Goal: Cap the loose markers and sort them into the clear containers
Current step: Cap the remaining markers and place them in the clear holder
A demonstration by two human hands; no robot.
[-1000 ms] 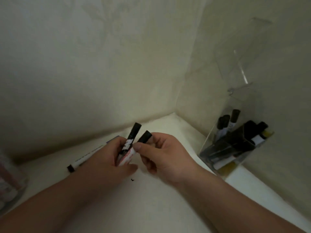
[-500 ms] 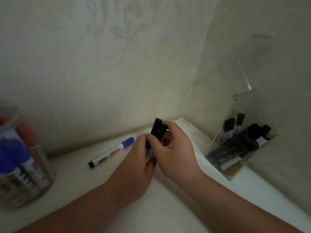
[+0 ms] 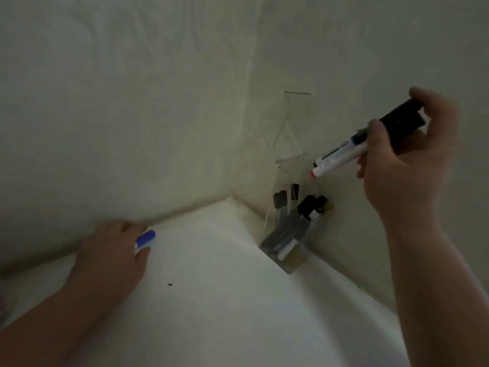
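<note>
Where the two walls meet at the far corner of the table [image 3: 211, 313], a clear container [image 3: 266, 223] stands hard against the side wall [image 3: 357, 49]. Its tall transparent back panel rises well above the lower pocket. In the pocket: several black-capped markers [image 3: 309, 207], caps up and leaning at mixed angles, their lower barrels blurred behind the plastic.

Right hand [image 3: 412, 165]: raised high, above and to the right of the container, clear of it. Fingers curled round two markers [image 3: 352, 152] held together as a pair. The black caps sit up inside the grip and the butt ends point down-left toward the container's open top. One butt end shows reddish, the other dark. Nothing lies between those ends and the opening.

Left hand [image 3: 111, 258]: down on the table close to the back wall [image 3: 119, 102], well apart from the container. It covers a blue-capped marker [image 3: 145, 238]; only the blue cap and a bit of white barrel poke out between fingers and thumb, which close on either side of it. The rest of the barrel is hidden under the palm.

A small dark speck [image 3: 170, 284] lies on the table, just right of the left wrist. Walls are pale with a faint pattern. Light is dim and edges are soft.
</note>
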